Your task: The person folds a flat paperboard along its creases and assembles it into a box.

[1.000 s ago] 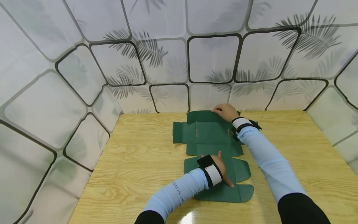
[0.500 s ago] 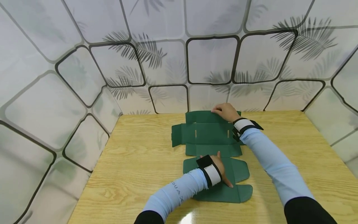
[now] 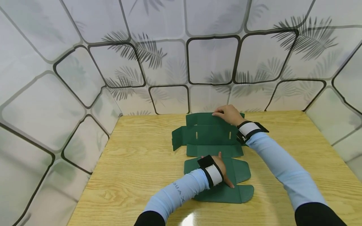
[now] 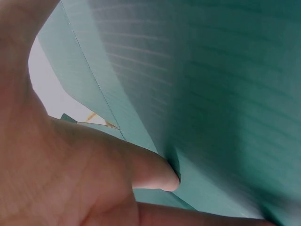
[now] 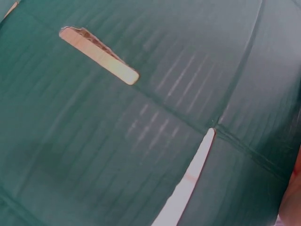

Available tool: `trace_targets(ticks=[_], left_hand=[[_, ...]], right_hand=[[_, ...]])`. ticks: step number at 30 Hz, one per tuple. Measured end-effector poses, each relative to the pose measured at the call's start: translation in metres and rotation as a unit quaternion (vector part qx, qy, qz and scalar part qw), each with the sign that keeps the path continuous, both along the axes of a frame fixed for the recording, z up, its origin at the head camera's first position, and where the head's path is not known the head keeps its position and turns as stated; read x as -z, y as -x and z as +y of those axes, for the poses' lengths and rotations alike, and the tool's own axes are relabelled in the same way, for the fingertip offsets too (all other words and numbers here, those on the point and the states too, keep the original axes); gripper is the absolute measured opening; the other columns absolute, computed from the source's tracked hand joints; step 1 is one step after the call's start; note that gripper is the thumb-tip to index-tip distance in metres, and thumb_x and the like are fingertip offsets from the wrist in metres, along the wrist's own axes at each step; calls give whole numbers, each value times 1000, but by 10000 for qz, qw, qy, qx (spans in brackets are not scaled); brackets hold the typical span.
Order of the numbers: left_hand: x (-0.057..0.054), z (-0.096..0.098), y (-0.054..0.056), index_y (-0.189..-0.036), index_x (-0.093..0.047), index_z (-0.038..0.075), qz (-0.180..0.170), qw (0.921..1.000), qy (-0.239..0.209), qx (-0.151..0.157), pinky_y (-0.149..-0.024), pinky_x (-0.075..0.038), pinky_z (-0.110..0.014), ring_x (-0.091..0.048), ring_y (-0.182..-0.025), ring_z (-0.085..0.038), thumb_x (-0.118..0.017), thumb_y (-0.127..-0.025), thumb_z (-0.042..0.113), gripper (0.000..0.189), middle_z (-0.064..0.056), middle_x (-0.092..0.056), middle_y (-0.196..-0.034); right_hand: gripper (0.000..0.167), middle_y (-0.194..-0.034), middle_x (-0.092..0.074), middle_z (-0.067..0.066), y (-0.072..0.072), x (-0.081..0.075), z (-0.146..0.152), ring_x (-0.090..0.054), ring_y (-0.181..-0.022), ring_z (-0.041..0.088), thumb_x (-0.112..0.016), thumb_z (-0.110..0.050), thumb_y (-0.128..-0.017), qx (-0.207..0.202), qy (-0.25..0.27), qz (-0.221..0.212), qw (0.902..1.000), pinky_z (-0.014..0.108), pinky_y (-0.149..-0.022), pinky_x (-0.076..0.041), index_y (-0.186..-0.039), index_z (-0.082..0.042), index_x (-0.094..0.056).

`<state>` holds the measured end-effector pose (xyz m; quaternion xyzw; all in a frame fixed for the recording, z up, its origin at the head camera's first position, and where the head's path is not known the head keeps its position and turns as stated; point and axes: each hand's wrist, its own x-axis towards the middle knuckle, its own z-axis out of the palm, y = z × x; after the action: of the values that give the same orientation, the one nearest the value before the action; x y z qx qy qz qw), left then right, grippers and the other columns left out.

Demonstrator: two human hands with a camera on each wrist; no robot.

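Observation:
A green corrugated cardboard box [image 3: 213, 135], unfolded into a blank with creases and tabs, spans the tabletop in front of me. On its near panel [image 3: 217, 197] my left hand [image 3: 221, 169] presses down, fingers spread; the left wrist view shows fingertips against the green board [image 4: 244, 94]. At the far end, my right hand [image 3: 230, 114] pinches the edge of the far flap [image 3: 199, 119]. The middle section rises at an angle, and its left side tab [image 3: 177, 138] tilts up. In the right wrist view, one cut slot [image 5: 99, 55] shows the wood below.
The light wood table [image 3: 135, 157] carries the blank near its far edge. Behind it and along the sides hangs a pale sheet wall [image 3: 169, 62] with dark outlines and leaf prints. Rounded tabs [image 3: 245, 193] stick out at the blank's near right.
My right hand has lifted the far part of the cardboard box slightly, so its middle section and left tab tilt up more. The left hand keeps its place on the near panel.

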<state>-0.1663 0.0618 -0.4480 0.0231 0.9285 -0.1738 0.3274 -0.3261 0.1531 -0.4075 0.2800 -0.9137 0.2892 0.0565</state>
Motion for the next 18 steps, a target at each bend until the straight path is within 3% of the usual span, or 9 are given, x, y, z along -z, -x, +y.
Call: trace_targets(ticks=[9,13,18], left_hand=[[2,3,6,-155,8,31,110,9991,249,324,-114,-30,-37,-32,-143,-21,-61,-51,92,138,2,-30,-155],[-1,4,11,-155,6,29,142,9980,329,514,-113,-32,-38,-34,-141,-19,-58,-53,92,136,5,-26,-157],[-5,9,18,-156,4,27,162,9978,379,525,-109,-37,-37,-44,-135,-21,-58,-55,91,134,4,-26,-158]], right_hand=[[19,-64,-59,7,-11,-5,5,-37,-52,10,-63,-20,-94,-75,-30,16,10000,31,-60,-33,-84,-6,-70],[20,-67,-62,7,-13,-6,7,-39,-53,9,-63,-21,-94,-87,37,46,9999,31,-60,-35,-84,-6,-71],[19,-71,-67,5,-12,-4,10,-46,-55,11,-64,-23,-93,-82,58,200,9998,31,-61,-39,-85,-7,-73]])
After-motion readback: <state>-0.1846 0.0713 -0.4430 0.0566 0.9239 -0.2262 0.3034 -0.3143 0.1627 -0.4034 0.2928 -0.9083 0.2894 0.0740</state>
